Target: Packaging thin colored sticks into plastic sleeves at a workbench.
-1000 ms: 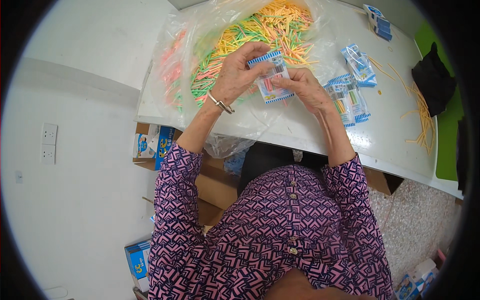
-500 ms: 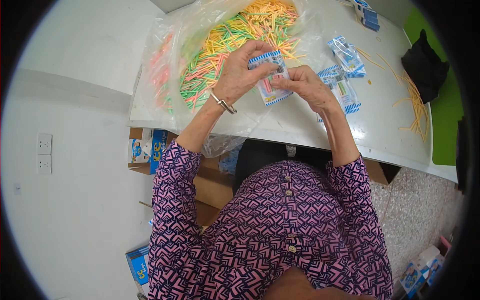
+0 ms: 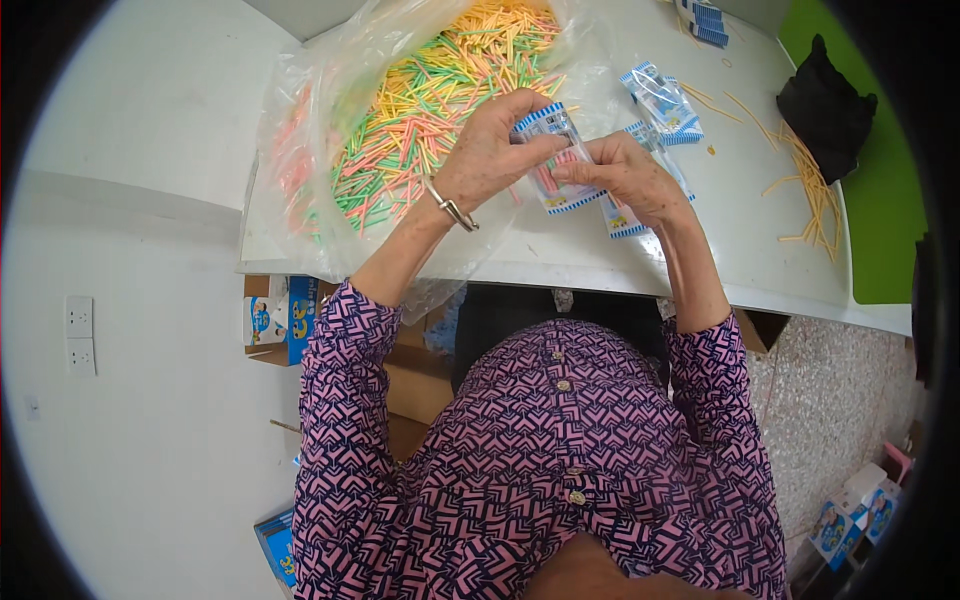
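Observation:
Between my two hands is a small clear packet (image 3: 549, 122) with blue-and-white striped ends, with pink pieces showing inside. My left hand (image 3: 490, 150), a metal bangle at its wrist, pinches the packet from the left with the thumb across its front. From the right, my right hand (image 3: 640, 180) grips its side, thumb on the front and fingers mostly hidden behind. A similar packet (image 3: 625, 222) lies partly covered under my right hand, and more packets (image 3: 662, 100) lie just beyond it. Behind my left hand, short coloured sticks (image 3: 440, 110) fill a large clear plastic bag (image 3: 290, 165).
The white table (image 3: 735, 245) carries long yellowish sticks (image 3: 822, 210) and a crumpled black cloth or bag (image 3: 828, 110) at the right. A green panel (image 3: 895, 225) borders that side. Blue packets (image 3: 705, 24) sit at the back. An open carton (image 3: 300, 310) stands below the table's left.
My view has shifted, moving the table leftward in the picture. Both hands keep hold of the packet, now in front of the lying packets and slightly more tilted.

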`<state>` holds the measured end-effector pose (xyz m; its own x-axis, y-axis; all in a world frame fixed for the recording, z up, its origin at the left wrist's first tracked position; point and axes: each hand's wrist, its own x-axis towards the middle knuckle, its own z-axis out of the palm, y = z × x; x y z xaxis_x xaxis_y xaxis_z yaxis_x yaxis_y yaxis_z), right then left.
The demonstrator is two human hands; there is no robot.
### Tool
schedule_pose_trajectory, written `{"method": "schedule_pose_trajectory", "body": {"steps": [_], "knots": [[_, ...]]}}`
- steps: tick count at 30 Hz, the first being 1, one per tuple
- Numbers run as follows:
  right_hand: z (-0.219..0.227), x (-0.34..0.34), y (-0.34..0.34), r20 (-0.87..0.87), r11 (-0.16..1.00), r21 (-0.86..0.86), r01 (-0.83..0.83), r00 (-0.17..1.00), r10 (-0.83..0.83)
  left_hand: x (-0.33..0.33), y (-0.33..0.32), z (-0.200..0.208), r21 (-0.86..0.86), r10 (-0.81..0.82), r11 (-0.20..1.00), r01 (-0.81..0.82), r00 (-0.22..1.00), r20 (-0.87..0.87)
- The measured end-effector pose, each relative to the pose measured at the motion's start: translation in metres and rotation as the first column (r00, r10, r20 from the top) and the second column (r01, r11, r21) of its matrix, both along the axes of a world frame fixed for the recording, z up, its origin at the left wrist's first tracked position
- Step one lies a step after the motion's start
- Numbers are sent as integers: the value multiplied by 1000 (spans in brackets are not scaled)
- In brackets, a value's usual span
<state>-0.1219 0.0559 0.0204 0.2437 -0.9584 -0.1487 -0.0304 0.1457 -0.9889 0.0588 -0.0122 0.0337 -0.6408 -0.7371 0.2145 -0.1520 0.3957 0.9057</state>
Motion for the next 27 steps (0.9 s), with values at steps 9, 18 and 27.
{"method": "schedule_pose_trajectory", "body": {"steps": [9,18,27], "knots": [[29,-12,9,-278,997,-71,-23,961,2,5,6,1,103,-56,993,53,998,30],[-25,-114,-61,-723,742,-569,354,215,-657,0,9,-45,-412,151,907,-82,979,137],[-50,-143,-75,-679,695,-651,306,175,-713,-3,4,-40,-354,112,934,-45,979,170]]}}
